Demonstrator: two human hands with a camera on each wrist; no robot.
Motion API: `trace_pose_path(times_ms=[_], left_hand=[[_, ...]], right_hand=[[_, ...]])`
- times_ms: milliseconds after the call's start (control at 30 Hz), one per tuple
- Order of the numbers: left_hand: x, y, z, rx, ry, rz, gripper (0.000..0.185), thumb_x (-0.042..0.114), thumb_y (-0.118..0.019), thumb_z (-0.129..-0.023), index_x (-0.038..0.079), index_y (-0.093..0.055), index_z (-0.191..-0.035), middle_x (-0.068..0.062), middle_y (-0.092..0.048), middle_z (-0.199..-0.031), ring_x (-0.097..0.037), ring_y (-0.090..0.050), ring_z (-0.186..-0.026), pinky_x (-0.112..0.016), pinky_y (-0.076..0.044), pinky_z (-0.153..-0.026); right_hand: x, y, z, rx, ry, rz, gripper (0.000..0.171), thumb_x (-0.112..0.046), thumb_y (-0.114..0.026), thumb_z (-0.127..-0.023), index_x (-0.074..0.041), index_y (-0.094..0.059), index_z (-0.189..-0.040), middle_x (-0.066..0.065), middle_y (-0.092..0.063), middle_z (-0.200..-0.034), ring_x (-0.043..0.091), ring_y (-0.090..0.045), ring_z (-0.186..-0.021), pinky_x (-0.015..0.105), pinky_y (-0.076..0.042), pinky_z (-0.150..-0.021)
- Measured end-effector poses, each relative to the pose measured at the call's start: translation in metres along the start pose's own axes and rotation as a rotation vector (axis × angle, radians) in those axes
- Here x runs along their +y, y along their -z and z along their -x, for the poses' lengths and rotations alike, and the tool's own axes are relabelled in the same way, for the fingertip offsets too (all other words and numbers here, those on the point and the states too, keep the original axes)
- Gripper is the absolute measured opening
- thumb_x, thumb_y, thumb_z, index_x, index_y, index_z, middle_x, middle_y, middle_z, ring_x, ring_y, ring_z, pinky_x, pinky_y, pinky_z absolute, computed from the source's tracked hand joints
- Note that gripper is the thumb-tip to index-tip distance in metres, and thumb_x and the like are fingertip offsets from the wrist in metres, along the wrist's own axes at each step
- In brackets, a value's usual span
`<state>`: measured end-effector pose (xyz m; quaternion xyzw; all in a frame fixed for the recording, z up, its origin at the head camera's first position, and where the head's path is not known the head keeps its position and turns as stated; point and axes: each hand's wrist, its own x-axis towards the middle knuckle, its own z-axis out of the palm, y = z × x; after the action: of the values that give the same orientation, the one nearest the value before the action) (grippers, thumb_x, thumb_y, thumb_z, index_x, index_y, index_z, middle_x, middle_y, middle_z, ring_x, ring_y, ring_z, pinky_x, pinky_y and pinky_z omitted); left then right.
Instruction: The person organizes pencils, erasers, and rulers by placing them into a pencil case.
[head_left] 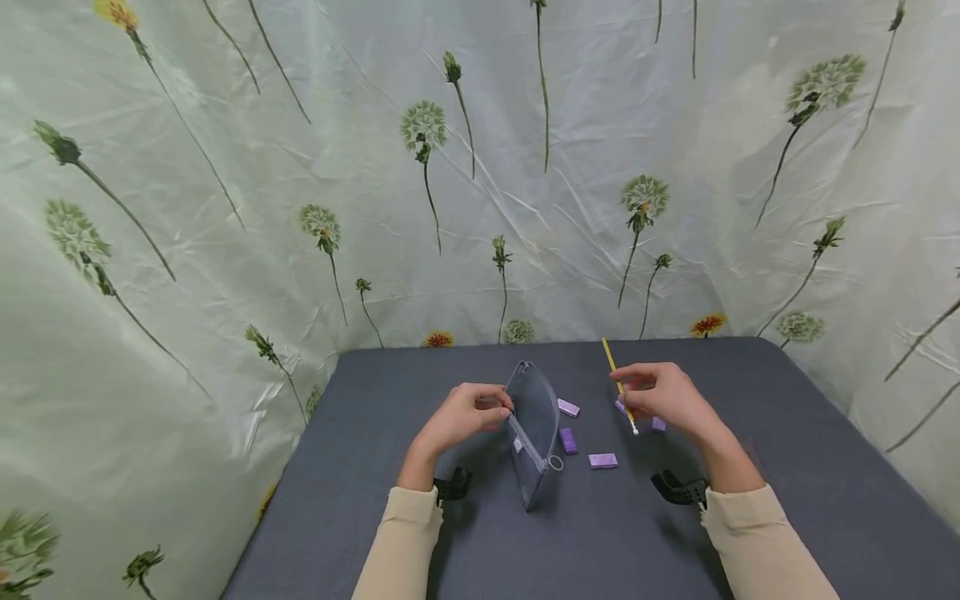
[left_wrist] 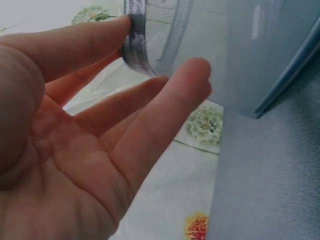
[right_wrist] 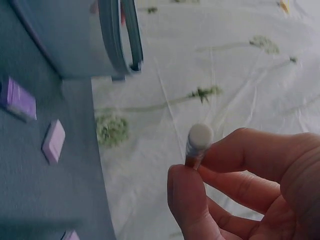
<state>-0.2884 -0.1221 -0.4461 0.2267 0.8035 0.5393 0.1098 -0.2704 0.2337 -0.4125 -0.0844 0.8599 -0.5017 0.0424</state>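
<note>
My left hand (head_left: 463, 417) pinches the pouch (head_left: 534, 433) rim upright at table centre, my right hand (head_left: 663, 395) grips the pencil (head_left: 618, 383) at two o'clock, and a loose pinch could let the pouch flop shut.

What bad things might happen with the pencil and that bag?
The pouch stands on its edge, held only at the rim by the left hand; it might flop over if let go. The right hand pinches the yellow pencil lightly, so it may slip and land among the purple erasers.
</note>
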Motion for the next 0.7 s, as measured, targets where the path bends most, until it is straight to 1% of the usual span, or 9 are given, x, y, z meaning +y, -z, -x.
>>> trace_pose_path(times_ms=[133, 200, 333, 433, 533, 600, 667, 700], left_hand=[[0.003, 0.001, 0.001, -0.004, 0.031, -0.036, 0.010, 0.019, -0.070, -0.097, 0.018, -0.075, -0.105, -0.005, -0.063, -0.129, -0.029, -0.068, -0.108, -0.043, -0.058, -0.082], [0.003, 0.001, 0.002, -0.011, 0.039, -0.061, 0.012, 0.019, -0.070, -0.097, 0.016, -0.075, -0.107, -0.002, -0.065, -0.122, -0.028, -0.069, -0.107, -0.040, -0.058, -0.080], [0.002, 0.001, 0.003, -0.020, 0.044, -0.086, 0.015, 0.019, -0.070, -0.097, 0.012, -0.075, -0.110, 0.001, -0.065, -0.119, -0.020, -0.069, -0.104, -0.036, -0.058, -0.079], [0.003, 0.000, 0.003, -0.019, 0.043, -0.096, 0.012, 0.019, -0.070, -0.097, 0.017, -0.075, -0.108, 0.002, -0.065, -0.118, -0.017, -0.069, -0.103, -0.035, -0.058, -0.078], [0.004, 0.000, 0.002, -0.021, 0.035, -0.098, 0.010, 0.020, -0.070, -0.097, 0.021, -0.075, -0.106, 0.001, -0.066, -0.116, -0.025, -0.069, -0.105, -0.037, -0.058, -0.078], [0.004, -0.001, 0.000, -0.021, 0.028, -0.100, 0.009, 0.020, -0.070, -0.097, 0.023, -0.074, -0.105, 0.001, -0.066, -0.115, -0.028, -0.069, -0.106, -0.038, -0.058, -0.079], [0.005, -0.001, -0.001, -0.022, 0.020, -0.100, 0.010, 0.020, -0.070, -0.097, 0.019, -0.075, -0.106, 0.001, -0.066, -0.115, -0.033, -0.069, -0.106, -0.039, -0.058, -0.079], [0.006, -0.002, -0.002, -0.023, 0.018, -0.103, 0.011, 0.019, -0.070, -0.097, 0.017, -0.075, -0.107, 0.000, -0.066, -0.115, -0.032, -0.069, -0.105, -0.039, -0.058, -0.079]], right_hand=[[-0.016, -0.011, -0.003, -0.056, 0.048, 0.035, 0.036, -0.006, -0.070, -0.090, -0.006, -0.069, -0.126, 0.016, -0.069, -0.098, 0.025, -0.067, -0.072, 0.038, -0.057, -0.066], [-0.023, -0.018, -0.004, -0.092, 0.063, 0.032, 0.036, -0.006, -0.071, -0.089, -0.007, -0.070, -0.124, 0.013, -0.069, -0.094, 0.024, -0.066, -0.070, 0.037, -0.056, -0.063], [-0.034, -0.034, -0.005, -0.174, 0.061, -0.003, 0.036, -0.002, -0.069, -0.088, -0.006, -0.071, -0.123, 0.011, -0.070, -0.088, 0.024, -0.065, -0.069, 0.042, -0.058, -0.066], [-0.042, -0.045, -0.006, -0.225, 0.065, -0.007, 0.036, -0.001, -0.067, -0.087, -0.002, -0.070, -0.124, 0.013, -0.071, -0.091, 0.025, -0.067, -0.071, 0.044, -0.059, -0.070], [-0.049, -0.053, -0.006, -0.244, 0.067, 0.007, 0.035, -0.002, -0.067, -0.088, -0.001, -0.070, -0.123, 0.015, -0.071, -0.093, 0.026, -0.067, -0.069, 0.041, -0.058, -0.068], [-0.052, -0.057, -0.007, -0.245, 0.063, 0.022, 0.033, -0.003, -0.068, -0.088, -0.003, -0.072, -0.120, 0.017, -0.071, -0.094, 0.026, -0.068, -0.068, 0.039, -0.058, -0.066], [-0.055, -0.060, -0.008, -0.242, 0.044, 0.036, 0.030, -0.004, -0.070, -0.087, -0.006, -0.074, -0.117, 0.015, -0.072, -0.092, 0.026, -0.069, -0.068, 0.038, -0.057, -0.065], [-0.056, -0.061, -0.009, -0.240, 0.035, 0.044, 0.029, -0.004, -0.071, -0.087, -0.007, -0.075, -0.116, 0.014, -0.072, -0.091, 0.026, -0.069, -0.068, 0.039, -0.058, -0.066]])
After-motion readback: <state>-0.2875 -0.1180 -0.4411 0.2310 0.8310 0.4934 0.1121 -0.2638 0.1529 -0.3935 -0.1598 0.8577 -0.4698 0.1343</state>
